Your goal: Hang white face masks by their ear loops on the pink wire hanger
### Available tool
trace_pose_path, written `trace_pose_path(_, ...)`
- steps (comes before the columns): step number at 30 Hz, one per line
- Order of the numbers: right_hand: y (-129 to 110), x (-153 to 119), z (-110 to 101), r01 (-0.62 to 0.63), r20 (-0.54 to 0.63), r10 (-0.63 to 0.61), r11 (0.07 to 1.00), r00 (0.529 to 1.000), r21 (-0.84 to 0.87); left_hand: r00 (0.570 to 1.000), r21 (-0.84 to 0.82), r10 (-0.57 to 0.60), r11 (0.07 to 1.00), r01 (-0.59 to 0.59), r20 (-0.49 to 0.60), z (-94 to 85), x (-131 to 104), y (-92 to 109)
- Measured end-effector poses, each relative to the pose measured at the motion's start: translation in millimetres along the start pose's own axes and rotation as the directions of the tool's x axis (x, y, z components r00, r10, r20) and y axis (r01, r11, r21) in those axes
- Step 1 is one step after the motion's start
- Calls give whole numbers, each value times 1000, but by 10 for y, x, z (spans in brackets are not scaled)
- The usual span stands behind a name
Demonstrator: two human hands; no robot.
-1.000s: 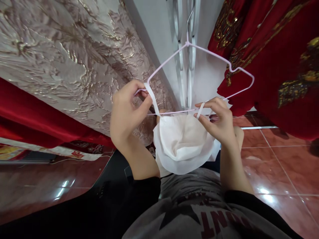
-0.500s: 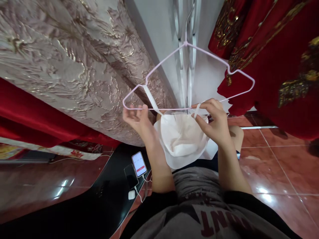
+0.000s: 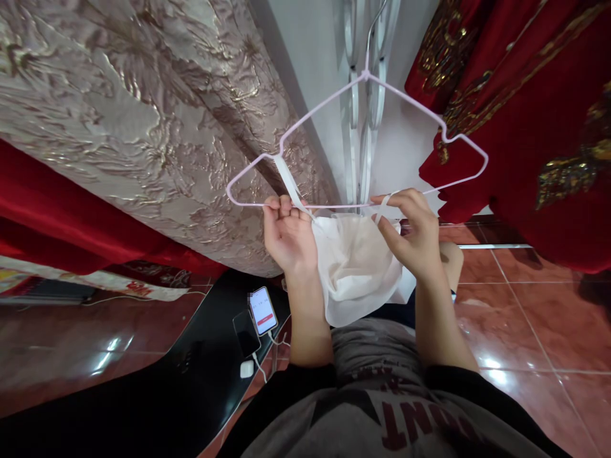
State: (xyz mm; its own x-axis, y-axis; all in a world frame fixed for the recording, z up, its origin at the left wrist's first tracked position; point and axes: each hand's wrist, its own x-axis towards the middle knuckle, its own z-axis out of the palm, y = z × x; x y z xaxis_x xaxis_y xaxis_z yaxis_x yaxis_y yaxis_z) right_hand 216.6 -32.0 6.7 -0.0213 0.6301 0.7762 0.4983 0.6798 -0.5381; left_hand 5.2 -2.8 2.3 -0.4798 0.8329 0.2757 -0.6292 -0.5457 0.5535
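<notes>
A pale pink clothes hanger (image 3: 325, 105) spans the middle of the head view, its hook at the top. One strap (image 3: 287, 178) of a white, partly sheer garment (image 3: 359, 270) is looped over the hanger's left notch. My left hand (image 3: 292, 238), palm up, has its thumb and curled fingers at the lower bar, close to that strap. My right hand (image 3: 411, 232) pinches the other strap (image 3: 383, 207) beside the lower bar, index finger along the bar. Below the hanger, the garment hangs in front of my lap; I cannot make out its exact kind.
A textured pinkish-gold fabric (image 3: 157, 108) hangs at left, red embroidered cloth (image 3: 515, 127) at right. White metal bars (image 3: 353, 121) stand behind the hanger. On a black bench (image 3: 143, 394) lie a lit phone (image 3: 263, 310), a dark phone (image 3: 247, 334) and a small white case (image 3: 246, 369).
My left hand has slid right along the lower bar, turned palm up and curled its fingers there. The hanger has shifted and tilted slightly. My right hand keeps its pinch on the strap.
</notes>
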Motion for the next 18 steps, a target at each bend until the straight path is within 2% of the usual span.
trace_pose_path(8,-18,-14,-61,-15,55,15,1000,998,1,1000,-42,-6,999,6,12,10,47,-1)
trace_pose_path(10,56,-37,-99,-33,-8,33,999,999,-9,1000,-50,-5,999,6,22,13,49,-11)
trace_pose_path(11,127,-52,-134,-54,-84,54,998,995,-7,1000,-67,-2,998,4,28,15,51,-16)
trace_pose_path(12,220,-67,-181,-83,-189,83,997,978,7,999,-91,2,996,1,33,18,55,-20)
trace_pose_path(13,330,-77,-241,-108,-315,113,994,942,33,999,-119,2,993,2,37,20,60,-24)
trace_pose_path(15,567,-72,-393,-103,-559,143,989,817,103,999,-172,-4,985,10,37,20,76,-29)
trace_pose_path(16,670,-51,-477,-57,-644,115,992,756,109,999,-193,-10,981,17,37,17,85,-31)
trace_pose_path(17,749,-17,-559,-26,-688,97,993,719,113,999,-207,-17,978,24,39,12,95,-34)
trace_pose_path(18,797,29,-634,1,-707,78,994,703,111,999,-213,-21,976,31,46,6,105,-37)
